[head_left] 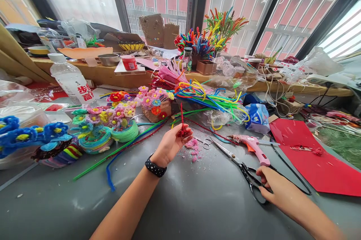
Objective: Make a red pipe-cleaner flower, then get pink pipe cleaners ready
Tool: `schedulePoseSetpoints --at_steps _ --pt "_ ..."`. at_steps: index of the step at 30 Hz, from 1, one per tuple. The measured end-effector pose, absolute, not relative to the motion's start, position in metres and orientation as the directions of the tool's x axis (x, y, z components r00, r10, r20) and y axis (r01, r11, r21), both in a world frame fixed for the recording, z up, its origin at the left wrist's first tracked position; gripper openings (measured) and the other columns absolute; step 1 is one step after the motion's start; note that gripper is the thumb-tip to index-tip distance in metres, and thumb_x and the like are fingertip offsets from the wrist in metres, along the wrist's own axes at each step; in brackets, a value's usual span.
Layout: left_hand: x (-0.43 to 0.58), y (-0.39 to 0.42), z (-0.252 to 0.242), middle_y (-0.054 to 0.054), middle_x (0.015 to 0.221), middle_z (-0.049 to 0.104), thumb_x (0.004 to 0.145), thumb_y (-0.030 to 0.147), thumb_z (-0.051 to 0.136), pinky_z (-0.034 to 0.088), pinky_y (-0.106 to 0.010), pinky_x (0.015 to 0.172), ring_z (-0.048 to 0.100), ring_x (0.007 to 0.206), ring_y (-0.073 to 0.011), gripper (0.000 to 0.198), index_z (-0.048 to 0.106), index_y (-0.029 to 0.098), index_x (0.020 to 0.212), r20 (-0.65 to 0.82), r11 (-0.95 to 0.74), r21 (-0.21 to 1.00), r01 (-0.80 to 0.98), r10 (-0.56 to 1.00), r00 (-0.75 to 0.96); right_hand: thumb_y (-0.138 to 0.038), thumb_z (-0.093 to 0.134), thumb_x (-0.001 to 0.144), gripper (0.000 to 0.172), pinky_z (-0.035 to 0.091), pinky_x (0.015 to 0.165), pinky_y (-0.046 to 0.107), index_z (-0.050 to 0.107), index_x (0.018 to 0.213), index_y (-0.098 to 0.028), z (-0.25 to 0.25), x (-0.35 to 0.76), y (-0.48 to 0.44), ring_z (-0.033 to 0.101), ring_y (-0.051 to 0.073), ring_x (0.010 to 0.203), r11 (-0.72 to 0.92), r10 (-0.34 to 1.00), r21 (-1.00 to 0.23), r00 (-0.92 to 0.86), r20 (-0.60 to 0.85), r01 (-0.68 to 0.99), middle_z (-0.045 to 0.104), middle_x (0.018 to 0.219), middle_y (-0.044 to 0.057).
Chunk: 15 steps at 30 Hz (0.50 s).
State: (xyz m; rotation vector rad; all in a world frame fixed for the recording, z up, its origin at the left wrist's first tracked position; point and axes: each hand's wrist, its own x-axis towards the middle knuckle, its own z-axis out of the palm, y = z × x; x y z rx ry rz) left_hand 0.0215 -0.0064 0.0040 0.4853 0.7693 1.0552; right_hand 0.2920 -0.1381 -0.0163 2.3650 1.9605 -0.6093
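My left hand (171,143), palm up with a dark dotted band on the wrist, holds a red tinsel pipe-cleaner piece (182,123) between thumb and fingers. One end stands upright; its lower part is bunched at the fingertips. My right hand (272,185) has thumb and fingers around the black handles of large scissors (244,168), which lie with their blades pointing away to the left. Right by its fingers is the base of a pink glue gun (256,148). Pink fluffy clippings (194,149) and small scissors (207,142) lie beyond my left hand.
Pipe-cleaner flower pots (124,131) and a plastic bottle (70,78) stand at left. Colourful pipe cleaners (210,97) are heaped at the back middle. A red sheet (316,161) and a tissue pack (257,118) lie right. A black cable (293,172) curves beside the glue gun.
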Motion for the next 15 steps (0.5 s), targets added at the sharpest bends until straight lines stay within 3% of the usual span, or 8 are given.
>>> schedulePoseSetpoints --at_steps 4,8,10,13,15 --pt "0.021 -0.007 0.002 -0.005 0.072 0.060 0.075 0.016 0.050 0.045 -0.028 0.075 0.056 0.072 -0.0118 0.014 0.062 0.011 0.069 -0.234 0.368 0.770 -0.521 0.923 0.306 -0.028 0.047 0.064 0.023 0.043 0.071 0.027 0.053 0.084 -0.019 -0.010 0.287 -0.147 0.057 0.020 0.082 -0.185 0.961 -0.275 0.115 -0.251 0.944 0.060 0.089 0.008" --pt "0.020 -0.006 -0.001 -0.003 0.074 0.059 0.070 0.024 0.058 0.041 -0.023 0.074 0.053 0.072 -0.0091 0.014 0.065 0.013 0.076 -0.162 0.298 0.853 -0.428 0.932 0.325 -0.023 0.047 0.060 0.012 0.040 0.057 0.025 0.049 0.070 -0.018 -0.012 0.278 -0.136 0.055 0.017 0.065 -0.227 0.958 -0.189 0.184 -0.220 0.955 0.058 0.072 0.004" --pt "0.020 -0.005 -0.002 -0.001 0.072 0.059 0.067 0.027 0.061 0.040 -0.021 0.072 0.052 0.069 -0.0075 0.018 0.066 0.014 0.079 -0.136 0.270 0.875 -0.401 0.934 0.331 -0.021 0.047 0.057 0.007 0.035 0.051 0.023 0.045 0.063 -0.019 -0.015 0.276 -0.129 0.050 0.014 0.056 -0.202 0.958 -0.218 0.146 -0.247 0.955 0.054 0.061 0.001" --pt "0.019 -0.005 -0.002 -0.001 0.072 0.059 0.065 0.027 0.064 0.039 -0.021 0.072 0.052 0.068 -0.0070 0.019 0.066 0.015 0.079 -0.121 0.256 0.876 -0.409 0.938 0.326 -0.021 0.049 0.056 0.009 0.033 0.048 0.021 0.041 0.060 -0.018 -0.015 0.278 -0.126 0.047 0.011 0.052 -0.233 0.922 -0.448 0.049 -0.385 0.863 0.049 0.054 -0.002" --pt "0.018 -0.005 -0.001 -0.001 0.071 0.060 0.065 0.026 0.063 0.039 -0.021 0.073 0.053 0.069 -0.0075 0.018 0.066 0.015 0.079 -0.114 0.258 0.855 -0.450 0.940 0.321 -0.029 0.050 0.062 0.013 0.038 0.051 0.021 0.044 0.064 -0.017 -0.012 0.279 -0.129 0.051 0.011 0.055 -0.320 0.880 -0.664 -0.047 -0.472 0.676 0.054 0.059 0.000"
